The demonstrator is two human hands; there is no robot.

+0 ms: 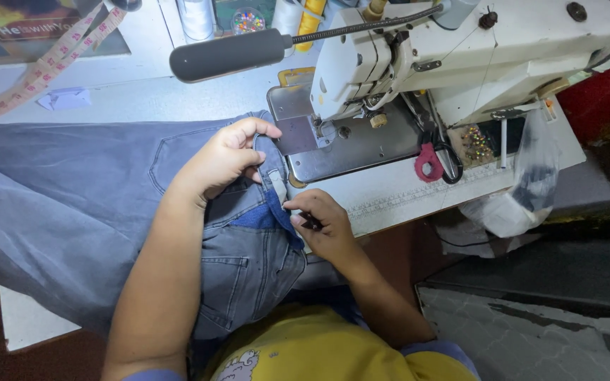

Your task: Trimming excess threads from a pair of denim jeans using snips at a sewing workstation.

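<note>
White sewing machine (460, 49), pink measuring tape (44, 67), red scissors (428, 162), clear plastic bag (524, 190), thread spools (195, 17)

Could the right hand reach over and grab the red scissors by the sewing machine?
Probably yes. The red scissors lie just beyond the right hand on the table, with nothing between them. But that hand already pinches a small dark tool.

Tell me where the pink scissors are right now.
In the head view, the pink scissors lie right of centre on the sewing machine bed, beside the metal plate and up-right of the right hand.
</note>
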